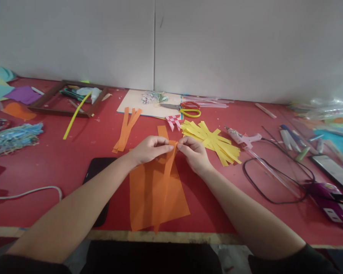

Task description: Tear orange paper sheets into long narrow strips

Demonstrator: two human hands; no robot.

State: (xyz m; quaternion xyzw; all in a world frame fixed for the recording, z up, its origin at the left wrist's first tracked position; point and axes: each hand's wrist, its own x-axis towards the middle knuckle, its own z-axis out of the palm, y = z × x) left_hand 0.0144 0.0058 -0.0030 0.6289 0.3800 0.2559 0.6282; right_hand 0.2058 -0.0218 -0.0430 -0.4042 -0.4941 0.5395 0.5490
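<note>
Between both hands hangs a long orange paper strip (168, 171), pinched at its top end. My left hand (150, 149) grips its left side with thumb and fingers, and my right hand (193, 153) pinches the right edge close by. Below the strip lie larger orange sheets (143, 198) on the red table, one overlapping another. A short orange piece (162, 131) shows just beyond my fingers. Several cut orange strips (125, 131) lie to the left, and a pile of yellow strips (213, 140) rests to the right of my right hand.
Scissors (191, 110) and a pink woven paper piece (174, 121) lie beyond the hands. A glue gun (244, 137) with a looping cord is on the right. A black phone (101, 165) lies under my left forearm; a brown frame (42, 110) is back left.
</note>
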